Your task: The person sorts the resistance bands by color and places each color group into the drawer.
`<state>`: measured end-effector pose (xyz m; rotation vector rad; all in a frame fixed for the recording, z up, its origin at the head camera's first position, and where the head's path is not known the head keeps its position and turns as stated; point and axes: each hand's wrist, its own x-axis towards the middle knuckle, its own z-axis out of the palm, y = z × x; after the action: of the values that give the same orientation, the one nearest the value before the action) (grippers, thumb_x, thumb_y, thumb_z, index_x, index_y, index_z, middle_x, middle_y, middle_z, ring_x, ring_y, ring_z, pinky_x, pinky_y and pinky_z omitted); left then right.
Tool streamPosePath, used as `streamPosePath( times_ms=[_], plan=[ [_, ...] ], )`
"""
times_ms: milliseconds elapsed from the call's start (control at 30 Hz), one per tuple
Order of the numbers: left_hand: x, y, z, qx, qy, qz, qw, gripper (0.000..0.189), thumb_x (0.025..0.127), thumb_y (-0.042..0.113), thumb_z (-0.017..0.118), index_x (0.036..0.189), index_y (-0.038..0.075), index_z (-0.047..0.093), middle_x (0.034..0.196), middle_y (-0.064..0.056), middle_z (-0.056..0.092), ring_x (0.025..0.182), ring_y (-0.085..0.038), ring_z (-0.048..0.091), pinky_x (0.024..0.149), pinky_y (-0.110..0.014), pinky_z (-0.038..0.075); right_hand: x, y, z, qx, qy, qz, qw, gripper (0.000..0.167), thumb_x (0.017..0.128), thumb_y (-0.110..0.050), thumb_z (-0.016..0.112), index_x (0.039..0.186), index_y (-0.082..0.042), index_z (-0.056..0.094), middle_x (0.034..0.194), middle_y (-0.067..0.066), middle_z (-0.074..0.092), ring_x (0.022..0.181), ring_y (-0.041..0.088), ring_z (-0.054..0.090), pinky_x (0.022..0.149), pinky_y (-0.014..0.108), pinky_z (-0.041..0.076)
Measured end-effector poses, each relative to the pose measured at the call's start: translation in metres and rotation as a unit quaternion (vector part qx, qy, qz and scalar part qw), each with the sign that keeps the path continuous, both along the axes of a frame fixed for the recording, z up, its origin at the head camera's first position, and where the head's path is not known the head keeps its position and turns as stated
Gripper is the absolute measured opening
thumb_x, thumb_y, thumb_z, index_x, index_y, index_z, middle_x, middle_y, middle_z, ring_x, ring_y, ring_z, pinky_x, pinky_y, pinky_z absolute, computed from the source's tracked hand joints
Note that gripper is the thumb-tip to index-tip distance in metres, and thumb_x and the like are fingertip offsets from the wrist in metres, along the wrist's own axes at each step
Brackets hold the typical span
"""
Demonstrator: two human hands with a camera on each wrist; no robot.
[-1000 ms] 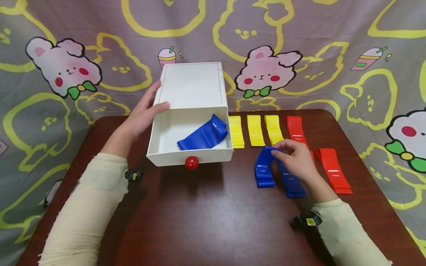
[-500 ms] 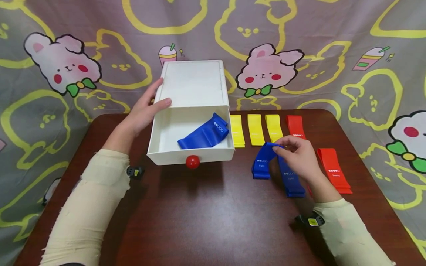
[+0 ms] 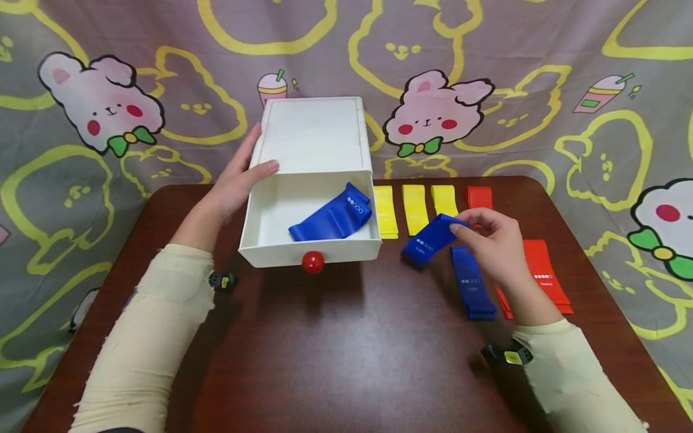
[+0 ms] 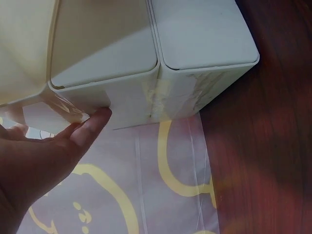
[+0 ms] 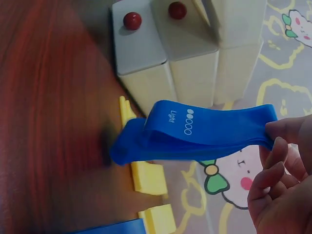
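My right hand (image 3: 495, 243) pinches one end of a blue resistance band (image 3: 428, 240) printed "Light". In the right wrist view the band (image 5: 209, 124) stretches out from thumb and fingers as a flat loop, its far end drooping. Another blue band (image 3: 472, 282) lies on the table just below that hand. My left hand (image 3: 235, 177) rests against the left side of a white drawer cabinet (image 3: 316, 135), thumb on its top edge. Its fingers (image 4: 92, 126) lie along the cabinet wall in the left wrist view. The pulled-out top drawer (image 3: 265, 255) contains one blue band (image 3: 332, 214).
Several yellow bands (image 3: 415, 210) lie in a row right of the cabinet. Red bands (image 3: 547, 276) marked "Heavy" lie farther right, partly behind my right hand. The drawer has a red knob (image 3: 313, 262); lower drawers (image 5: 139, 48) are closed. A patterned curtain (image 3: 325, 48) hangs behind the table.
My right hand has lifted the blue band off the table, its hanging end swinging up and left toward the drawer. The left hand has stayed on the cabinet.
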<state>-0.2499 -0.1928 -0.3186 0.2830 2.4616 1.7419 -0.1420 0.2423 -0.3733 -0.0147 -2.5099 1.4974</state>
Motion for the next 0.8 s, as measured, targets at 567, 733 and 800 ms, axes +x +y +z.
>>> streamPosePath(
  times_ms=[567,733,800],
  plan=[
    [0.001,-0.002,-0.002,0.027,-0.006,-0.003,0.9996,0.081,0.095,0.041,0.063,0.159,0.042,0.014,0.161,-0.003,0.019,0.126,-0.031,0.045,0.098,-0.052,0.045,-0.006,-0.014,0.042,-0.109,0.062,-0.033,0.9915,0.023,0.093,-0.019,0.074,0.107,-0.002,0.071,0.089,0.006,0.068,0.060,0.019,0.055,0.052,0.023,0.049],
    [0.001,-0.002,-0.003,0.032,-0.005,-0.004,0.9995,0.081,0.095,0.040,0.063,0.159,0.041,0.014,0.161,-0.003,0.019,0.127,-0.030,0.044,0.098,-0.051,0.044,-0.009,-0.018,0.055,-0.207,0.101,-0.025,0.9729,0.019,0.089,-0.011,0.077,0.103,0.001,0.073,0.086,0.009,0.067,0.064,0.020,0.053,0.056,0.021,0.048],
    [0.001,-0.002,-0.002,0.035,-0.004,-0.006,0.9994,0.081,0.095,0.040,0.063,0.159,0.041,0.014,0.162,-0.003,0.019,0.127,-0.030,0.044,0.099,-0.051,0.044,-0.010,-0.019,0.060,-0.243,0.120,-0.015,0.9624,0.017,0.088,-0.008,0.077,0.101,0.004,0.072,0.081,0.010,0.065,0.061,0.020,0.051,0.055,0.021,0.048]
  ],
)
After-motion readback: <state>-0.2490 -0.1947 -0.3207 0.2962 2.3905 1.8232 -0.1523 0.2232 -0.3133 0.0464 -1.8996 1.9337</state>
